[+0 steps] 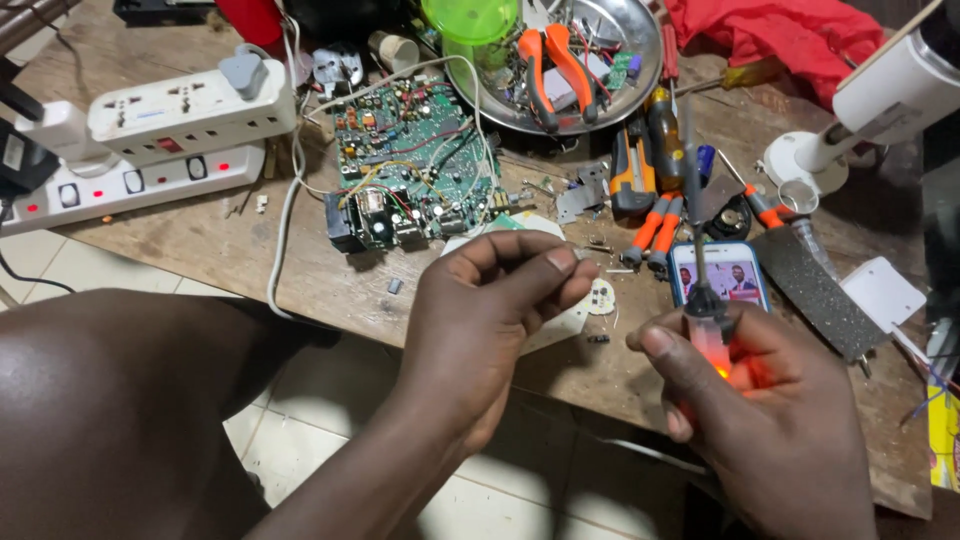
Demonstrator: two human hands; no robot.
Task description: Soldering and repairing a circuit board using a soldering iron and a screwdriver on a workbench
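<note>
You are looking at a green circuit board (412, 165) with thin coloured wires, near the far edge of the brown wooden desk (330, 275). The power strips (150, 135) at the left edge are showing white with red lights. The pliers (553, 60) are showing orange handles in a silver bowl (640, 50). The soldering iron (706, 320) is glowing orange-red in your right hand (770, 420).

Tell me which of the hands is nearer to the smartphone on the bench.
Right. The right hand, gripping a glowing soldering iron, sits just below the smartphone; the left hand is farther off to its left.
</note>
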